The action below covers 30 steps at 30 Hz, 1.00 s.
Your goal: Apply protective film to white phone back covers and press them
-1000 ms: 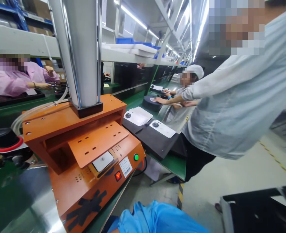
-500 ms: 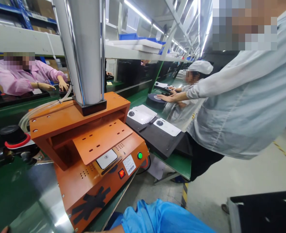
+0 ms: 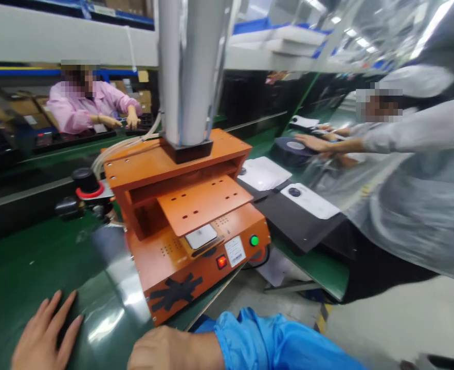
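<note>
Orange press sits up-frame of both hands; right hand nearer, probably fisted, left hand fingers spread flat, empty.

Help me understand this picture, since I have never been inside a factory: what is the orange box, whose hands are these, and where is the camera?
The camera sits on a worker's head, looking down at their own hands. The left hand lies flat and open on the green belt; the right hand, in a blue sleeve, rests by the belt's edge. Neither holds anything. The orange box is a small press machine with a silver column, a green button and a white part in its slot. Beside it, a co-worker reaches over white parts on a black mat.
</note>
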Motion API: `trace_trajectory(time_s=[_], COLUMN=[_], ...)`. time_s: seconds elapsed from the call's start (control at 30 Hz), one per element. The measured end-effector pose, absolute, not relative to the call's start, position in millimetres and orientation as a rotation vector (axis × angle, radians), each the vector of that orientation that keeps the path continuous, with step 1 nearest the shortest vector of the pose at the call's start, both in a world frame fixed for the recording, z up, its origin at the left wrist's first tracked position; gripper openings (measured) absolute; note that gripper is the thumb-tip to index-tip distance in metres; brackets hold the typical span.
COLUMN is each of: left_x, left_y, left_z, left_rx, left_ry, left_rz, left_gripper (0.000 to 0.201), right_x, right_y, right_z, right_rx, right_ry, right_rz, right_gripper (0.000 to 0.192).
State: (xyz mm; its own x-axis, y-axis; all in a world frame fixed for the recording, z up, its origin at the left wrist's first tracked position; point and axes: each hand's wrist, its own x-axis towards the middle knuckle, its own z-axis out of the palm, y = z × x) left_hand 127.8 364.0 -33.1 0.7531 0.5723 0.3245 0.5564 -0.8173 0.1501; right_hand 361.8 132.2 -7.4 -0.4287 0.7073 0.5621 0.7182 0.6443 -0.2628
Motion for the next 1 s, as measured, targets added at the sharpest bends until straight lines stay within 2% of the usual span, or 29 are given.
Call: trace_trajectory(time_s=[0.2,0.6,0.67,0.77,0.87,0.93,1.0], left_x=[141,142,143,144,147,152,159], left_y=[341,330,330,333,328,315,291], left_z=[-5,0,1,4,17,33,50], left_rx=[2.809,2.83,2.808,2.759,2.668,2.589,2.488], left_ry=[1.069,1.055,1.051,1.045,1.066,1.103,1.108], left_rz=[0.493,0.54,0.54,0.54,0.607,0.788,1.07], left_gripper=[0.061,0.06,0.06,0.061,0.059,0.049,0.031], right_x=[344,347,349,355,363,369,375], right_y=[124,116,111,95,79,72,69], right_z=[-19,2,11,31,51,61,66], right_rx=[-1.056,-0.96,-0.939,-0.983,-1.079,-1.111,-1.099], right_ry=[-1.944,-1.777,-1.683,-1.473,-1.182,-0.982,-0.84], right_rz=[-0.197,-0.098,-0.01,0.224,0.459,0.588,0.683], right_gripper=[0.004,0.012,0.007,0.012,0.006,0.015,0.024])
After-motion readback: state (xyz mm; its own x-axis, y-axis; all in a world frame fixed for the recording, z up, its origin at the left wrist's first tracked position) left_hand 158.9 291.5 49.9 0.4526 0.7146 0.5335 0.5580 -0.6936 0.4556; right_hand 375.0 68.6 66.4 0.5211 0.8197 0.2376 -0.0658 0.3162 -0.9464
